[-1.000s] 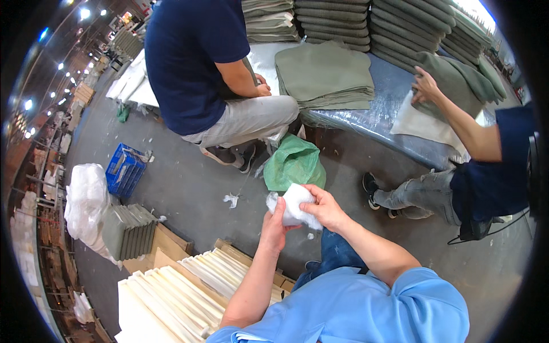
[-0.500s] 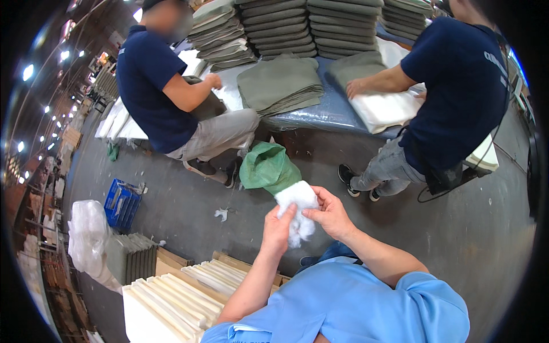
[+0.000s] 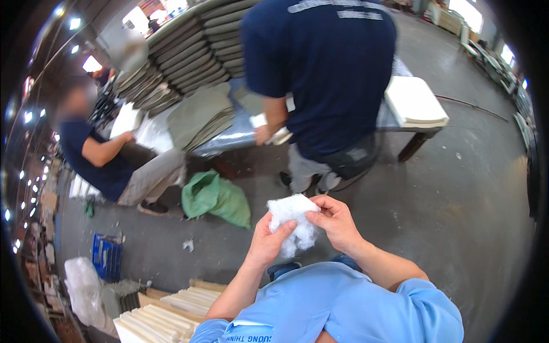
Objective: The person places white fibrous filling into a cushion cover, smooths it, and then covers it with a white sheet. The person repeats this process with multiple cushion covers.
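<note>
A tuft of fluffy white fibre wadding [image 3: 293,212] hangs between my two hands in front of my chest. My left hand [image 3: 266,239] pinches its left side, with the thumb lying across the front. On the other side my right hand [image 3: 338,224] grips the upper right corner between thumb and fingers. Loose clumps droop from the lower edge of the wadding. Just beyond and to the left, a green woven sack [image 3: 223,201] lies on the floor with its mouth open.
Ahead, a co-worker in a dark shirt [image 3: 326,63] stands at a long table bearing grey cushion covers [image 3: 200,117] and a white foam pad [image 3: 414,100]. Another person [image 3: 103,154] sits at left. Near my left are a blue crate [image 3: 107,258] and white foam slabs [image 3: 151,326].
My view has swung to the right, so the sack and co-workers sit further left. Both hands still hold the wadding, which no longer overlaps the sack in view.
</note>
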A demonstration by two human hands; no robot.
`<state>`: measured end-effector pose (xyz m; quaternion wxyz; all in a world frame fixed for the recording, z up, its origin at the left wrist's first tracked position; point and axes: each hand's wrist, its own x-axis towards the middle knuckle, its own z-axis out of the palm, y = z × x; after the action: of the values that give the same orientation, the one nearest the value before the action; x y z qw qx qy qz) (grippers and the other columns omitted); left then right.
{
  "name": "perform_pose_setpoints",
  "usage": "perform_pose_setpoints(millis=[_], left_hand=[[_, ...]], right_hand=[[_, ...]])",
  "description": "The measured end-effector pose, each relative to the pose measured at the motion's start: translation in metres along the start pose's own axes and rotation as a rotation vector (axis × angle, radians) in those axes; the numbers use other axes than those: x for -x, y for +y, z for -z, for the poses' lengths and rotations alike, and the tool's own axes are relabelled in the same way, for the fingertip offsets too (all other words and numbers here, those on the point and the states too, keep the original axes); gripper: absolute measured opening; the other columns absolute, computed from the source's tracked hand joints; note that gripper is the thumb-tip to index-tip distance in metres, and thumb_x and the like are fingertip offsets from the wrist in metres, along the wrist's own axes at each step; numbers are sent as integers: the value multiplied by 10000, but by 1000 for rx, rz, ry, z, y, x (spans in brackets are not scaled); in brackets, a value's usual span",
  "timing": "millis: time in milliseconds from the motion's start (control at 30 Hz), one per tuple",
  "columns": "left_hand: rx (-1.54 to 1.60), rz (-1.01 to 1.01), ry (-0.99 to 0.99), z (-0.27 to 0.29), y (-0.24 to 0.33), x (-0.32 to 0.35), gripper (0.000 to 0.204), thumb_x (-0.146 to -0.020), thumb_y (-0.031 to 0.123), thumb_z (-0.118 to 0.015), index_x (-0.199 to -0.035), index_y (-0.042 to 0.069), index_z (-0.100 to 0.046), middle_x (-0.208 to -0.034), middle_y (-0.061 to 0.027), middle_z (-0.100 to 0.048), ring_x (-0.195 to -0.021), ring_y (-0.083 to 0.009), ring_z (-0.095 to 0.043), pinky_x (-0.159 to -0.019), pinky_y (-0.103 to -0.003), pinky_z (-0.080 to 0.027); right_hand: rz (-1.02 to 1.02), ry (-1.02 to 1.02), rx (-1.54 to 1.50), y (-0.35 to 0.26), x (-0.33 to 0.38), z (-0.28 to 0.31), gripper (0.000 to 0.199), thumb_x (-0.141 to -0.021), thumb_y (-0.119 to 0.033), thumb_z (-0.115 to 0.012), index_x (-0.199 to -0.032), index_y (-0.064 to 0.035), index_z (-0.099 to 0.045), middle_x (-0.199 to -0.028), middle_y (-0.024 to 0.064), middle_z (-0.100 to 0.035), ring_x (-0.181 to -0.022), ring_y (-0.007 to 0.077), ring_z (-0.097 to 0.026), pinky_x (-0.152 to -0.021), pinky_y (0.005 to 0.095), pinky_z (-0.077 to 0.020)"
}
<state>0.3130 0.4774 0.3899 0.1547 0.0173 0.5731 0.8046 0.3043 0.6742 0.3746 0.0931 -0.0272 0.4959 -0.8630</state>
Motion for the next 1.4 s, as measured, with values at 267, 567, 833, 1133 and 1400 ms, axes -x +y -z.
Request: perform_pose_setpoints(millis=[267,567,833,1133,1400], left_hand=[[130,39,-169,-190,-64,-77,310,-979,116,-720,-1266,53,-620,-1161,-34,-697,-1054,-125,-651,-928,-311,-528],[122,239,-325,-324,-132,-158,187,-1017,155,-682,-1169,47,-662,-1021,-14,-710,-891,-90,-654,-780,-275,-539],[91,279,-299,-399,-156,-252,264,-1062,256,-621,-1162,26,-705,-999,-20,-723,-857,-86,-651,-745,-265,-527],[-104,139,-258,-486,-181,-359,318,-1082,294,-586,-1147,16,-724,-966,2,-721,-833,-53,-620,-722,-247,-511],[-62,93,-82,-561,-208,-449,306,-1082,286,-586,-1136,16,-719,-969,6,-715,-835,-62,-623,-719,-251,-516]], right_hand=[[45,335,-312,-117,73,139,242,-945,-89,-743,-1163,-47,-646,-1057,45,-719,-983,147,-680,-906,297,-532],[268,573,-441,-146,85,294,125,-979,-48,-684,-1096,-33,-641,-1066,94,-718,-998,186,-697,-918,355,-563],[244,701,-234,-187,40,385,175,-944,22,-682,-1118,12,-676,-1033,80,-724,-947,156,-688,-846,301,-548],[207,734,-445,-261,-21,472,183,-979,-35,-678,-1158,0,-690,-1061,67,-744,-943,153,-710,-835,299,-563],[110,591,-302,-301,-75,607,156,-998,-63,-658,-1135,3,-695,-1096,102,-747,-989,194,-715,-875,349,-569]])
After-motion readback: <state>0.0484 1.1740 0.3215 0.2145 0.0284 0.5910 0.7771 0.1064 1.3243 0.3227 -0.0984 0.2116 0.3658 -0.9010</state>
